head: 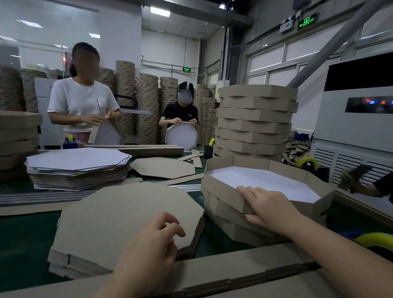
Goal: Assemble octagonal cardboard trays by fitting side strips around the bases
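An assembled octagonal tray [267,180], brown walls and white floor, tops a short stack of trays at the right. My right hand [268,206] grips its near wall, fingers over the rim and thumb under it. A stack of flat brown octagonal bases [118,213] lies in front of me. My left hand [155,240] hovers over the near right edge of that stack, fingers loosely curled and holding nothing. Long brown side strips [240,282] lie across the near table edge under my forearms.
A pile of white-faced bases [79,164] sits at the left, a tall stack of finished trays [254,120] behind my tray. Two people across the green table hold trays. Yellow tape rolls [381,240] lie at the right, where another person's hand [352,179] reaches in.
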`<action>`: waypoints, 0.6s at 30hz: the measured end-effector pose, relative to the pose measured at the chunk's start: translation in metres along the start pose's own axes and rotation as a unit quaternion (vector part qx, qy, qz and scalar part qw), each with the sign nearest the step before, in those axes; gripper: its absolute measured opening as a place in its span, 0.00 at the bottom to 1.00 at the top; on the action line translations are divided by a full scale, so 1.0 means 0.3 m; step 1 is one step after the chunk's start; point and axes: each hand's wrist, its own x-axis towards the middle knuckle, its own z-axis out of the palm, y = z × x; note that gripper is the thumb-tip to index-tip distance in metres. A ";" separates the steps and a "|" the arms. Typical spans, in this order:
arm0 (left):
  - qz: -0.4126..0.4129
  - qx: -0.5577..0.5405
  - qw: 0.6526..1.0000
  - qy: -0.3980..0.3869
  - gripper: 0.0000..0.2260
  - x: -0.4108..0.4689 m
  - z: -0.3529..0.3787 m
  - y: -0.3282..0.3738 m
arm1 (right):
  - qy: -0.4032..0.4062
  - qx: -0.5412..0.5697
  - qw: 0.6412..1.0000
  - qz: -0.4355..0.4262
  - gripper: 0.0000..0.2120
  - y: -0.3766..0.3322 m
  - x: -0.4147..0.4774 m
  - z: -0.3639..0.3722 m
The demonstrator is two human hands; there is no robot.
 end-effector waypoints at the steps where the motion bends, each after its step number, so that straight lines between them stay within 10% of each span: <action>1: -0.002 0.001 1.000 -0.006 0.11 0.001 0.001 -0.001 | 0.006 0.030 0.999 0.009 0.34 0.002 -0.003 -0.001; 8: -0.008 -0.008 0.999 -0.030 0.10 0.005 0.014 -0.015 | 0.014 0.278 0.953 0.120 0.08 0.005 0.012 -0.043; 18: -0.016 -0.017 0.999 -0.045 0.10 0.007 0.019 -0.023 | 0.013 0.340 0.927 0.158 0.09 -0.003 0.014 -0.067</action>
